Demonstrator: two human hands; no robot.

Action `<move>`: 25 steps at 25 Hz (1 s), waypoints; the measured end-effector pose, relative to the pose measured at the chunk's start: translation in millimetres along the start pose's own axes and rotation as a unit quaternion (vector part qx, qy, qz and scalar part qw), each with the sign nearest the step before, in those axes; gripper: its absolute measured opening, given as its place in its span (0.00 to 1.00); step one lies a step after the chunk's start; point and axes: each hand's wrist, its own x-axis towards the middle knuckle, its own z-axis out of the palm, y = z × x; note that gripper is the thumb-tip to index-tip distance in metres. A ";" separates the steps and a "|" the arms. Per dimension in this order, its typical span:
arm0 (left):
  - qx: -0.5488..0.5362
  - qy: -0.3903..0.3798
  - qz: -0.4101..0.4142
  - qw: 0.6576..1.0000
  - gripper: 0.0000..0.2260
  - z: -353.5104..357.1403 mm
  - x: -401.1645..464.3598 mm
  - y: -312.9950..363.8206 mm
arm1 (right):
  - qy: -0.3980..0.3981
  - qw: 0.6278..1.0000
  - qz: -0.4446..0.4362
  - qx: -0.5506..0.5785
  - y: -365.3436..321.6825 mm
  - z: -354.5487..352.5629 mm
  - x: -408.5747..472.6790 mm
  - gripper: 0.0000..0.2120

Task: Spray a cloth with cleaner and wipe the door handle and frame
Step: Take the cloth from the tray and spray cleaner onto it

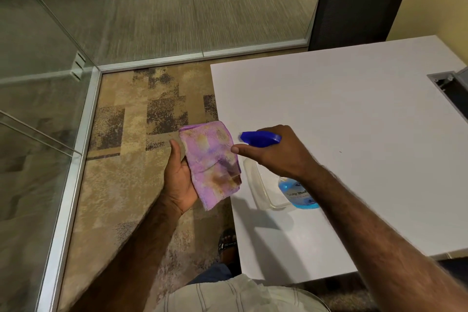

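Head view only. Left hand (181,180) holds the cloth (211,163) folded, palm up, thumb along its left edge and fingers hidden under it, so the flat purple face is turned toward the nozzle; reads as a spray target held off the surface's edge, over the carpet (121,159), likely so overspray misses the top. Cloth is already stained brown and yellow in patches. Right hand (276,153) is clamped round the neck of the spray bottle (298,194), forefinger out forward under the blue head (260,138), probably on the trigger, though the trigger itself is hidden. Nozzle points left at the cloth, just beside it, not touching. Bottle body, with blue liquid, sits low over the white surface (354,114); can't tell if it rests there or is lifted. Step in hand: wetting the cloth; wiping not yet begun. Just beside the bottle on the surface lies a clear plastic tray or lid (266,191), hard to make out. Cable cutout (449,88) at the right edge, black chair (357,5) behind. Glass partitions with aluminium frame (83,119) run left and ahead; no door handle in view, so the wipe target can't be located from here. A sandalled foot (228,243) shows below. Nothing stands between nozzle and cloth.
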 end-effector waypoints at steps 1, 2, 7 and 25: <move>-0.002 -0.001 -0.001 1.000 0.42 0.3 0.1 0.0 | 0.005 1.000 0.006 0.006 0.4 2.0 0.9 0.15; -0.004 -0.001 -0.002 1.000 0.43 0.5 -0.2 0.5 | 0.008 1.000 0.007 0.005 1.3 3.5 1.4 0.16; -0.012 0.016 0.005 1.000 0.45 -1.8 -2.3 3.7 | -0.056 0.996 -0.060 -0.020 6.9 -8.8 -5.4 0.30; -0.051 0.053 0.050 0.996 0.41 -1.3 4.1 10.9 | -0.071 0.992 -0.067 0.076 56.8 -35.1 10.1 0.13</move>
